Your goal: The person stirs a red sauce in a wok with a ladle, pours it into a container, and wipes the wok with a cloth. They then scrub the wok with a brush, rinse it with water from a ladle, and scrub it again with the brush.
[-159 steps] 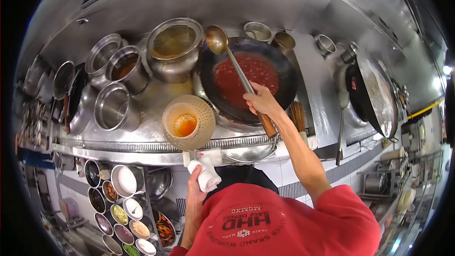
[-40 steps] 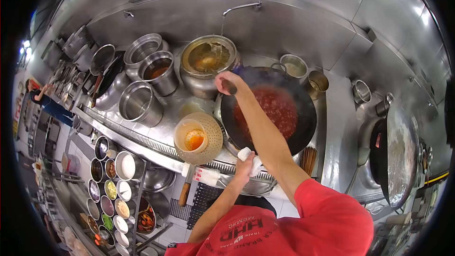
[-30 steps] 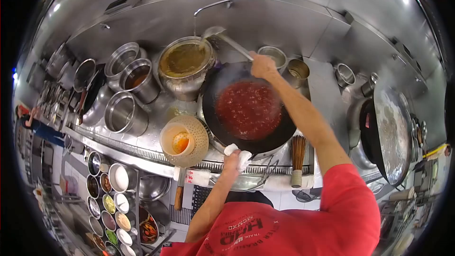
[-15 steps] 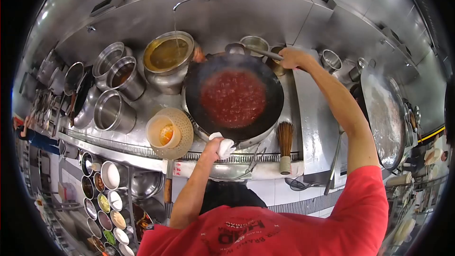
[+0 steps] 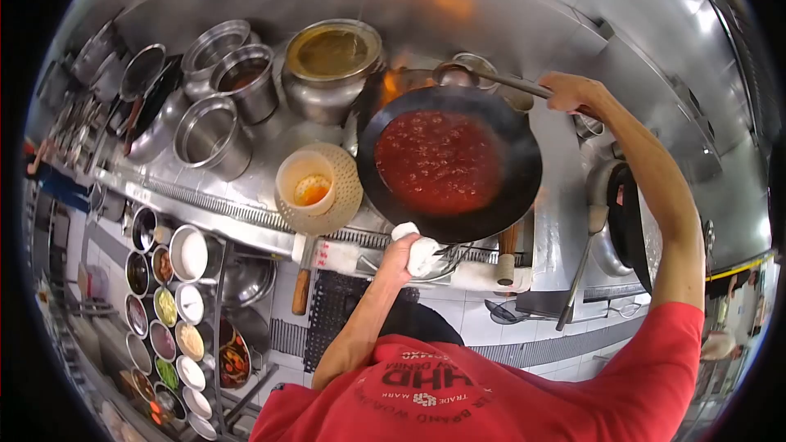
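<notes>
A round black wok (image 5: pixel 525 162) of bumpy red sauce (image 5: pixel 438 160) is held in the middle.
Its near edge is gripped tight through a white cloth (image 5: pixel 423 254) by the left hand (image 5: pixel 399 260). A long shiny ladle (image 5: pixel 499 82) is held at the far edge, bowl pointing left, handle wrapped by the right hand (image 5: pixel 571 92).

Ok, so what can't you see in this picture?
Head view throughout:
Handle of the wok: wrapped by the white cloth in the left hand.
The burner: covered by the wok.
What the ladle in the right hand holds: too dark.
Fillings of the small bowls: tiny, warped near the edge.
</notes>
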Demonstrator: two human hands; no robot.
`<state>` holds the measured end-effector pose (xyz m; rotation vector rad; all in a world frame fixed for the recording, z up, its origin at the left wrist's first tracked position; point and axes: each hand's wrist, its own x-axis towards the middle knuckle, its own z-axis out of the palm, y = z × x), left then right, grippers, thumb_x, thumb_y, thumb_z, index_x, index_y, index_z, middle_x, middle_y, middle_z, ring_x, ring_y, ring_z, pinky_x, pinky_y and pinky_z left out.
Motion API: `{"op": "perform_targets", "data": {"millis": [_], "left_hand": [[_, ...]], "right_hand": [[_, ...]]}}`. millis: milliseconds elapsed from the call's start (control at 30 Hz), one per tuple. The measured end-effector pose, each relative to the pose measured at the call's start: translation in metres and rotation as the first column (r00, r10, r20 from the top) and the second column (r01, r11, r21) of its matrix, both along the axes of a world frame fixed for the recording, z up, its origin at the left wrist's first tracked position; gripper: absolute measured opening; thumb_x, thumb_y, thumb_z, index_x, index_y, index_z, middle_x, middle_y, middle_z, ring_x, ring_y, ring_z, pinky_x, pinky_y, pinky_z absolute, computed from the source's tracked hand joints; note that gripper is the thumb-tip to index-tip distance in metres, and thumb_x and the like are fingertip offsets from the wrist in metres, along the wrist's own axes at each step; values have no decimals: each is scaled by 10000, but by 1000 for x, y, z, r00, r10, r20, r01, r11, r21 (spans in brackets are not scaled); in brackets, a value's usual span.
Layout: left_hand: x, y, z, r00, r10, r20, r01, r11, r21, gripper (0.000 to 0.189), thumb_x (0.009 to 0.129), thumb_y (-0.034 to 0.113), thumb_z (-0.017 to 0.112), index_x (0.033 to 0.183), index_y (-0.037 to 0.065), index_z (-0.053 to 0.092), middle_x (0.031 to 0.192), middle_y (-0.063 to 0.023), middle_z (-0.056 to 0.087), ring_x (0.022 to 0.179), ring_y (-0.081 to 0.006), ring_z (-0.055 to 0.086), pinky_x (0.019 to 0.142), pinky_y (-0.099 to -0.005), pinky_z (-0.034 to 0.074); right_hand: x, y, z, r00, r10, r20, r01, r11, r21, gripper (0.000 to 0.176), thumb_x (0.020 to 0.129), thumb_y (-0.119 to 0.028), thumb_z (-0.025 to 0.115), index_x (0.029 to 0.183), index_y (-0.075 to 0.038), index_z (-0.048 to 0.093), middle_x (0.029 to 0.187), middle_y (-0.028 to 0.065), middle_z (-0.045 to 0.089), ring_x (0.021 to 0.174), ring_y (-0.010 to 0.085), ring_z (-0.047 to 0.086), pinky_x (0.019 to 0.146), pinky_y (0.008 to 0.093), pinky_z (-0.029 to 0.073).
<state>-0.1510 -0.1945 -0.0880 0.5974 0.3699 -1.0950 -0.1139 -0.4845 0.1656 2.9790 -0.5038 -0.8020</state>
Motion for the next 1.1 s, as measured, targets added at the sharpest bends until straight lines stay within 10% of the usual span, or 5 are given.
{"op": "perform_targets", "data": {"millis": [1100], "left_hand": [[-35,114,24,997,-23,71,28,997,-79,225,826,178,518,922,-13,588,796,-111,639,632,-202,638,515,-324,537]], "right_hand": [[-22,166,82,997,-14,77,24,991,-129,239,679,-64,498,896,35,505,548,111,488,416,196,496,399,358,380]]}}
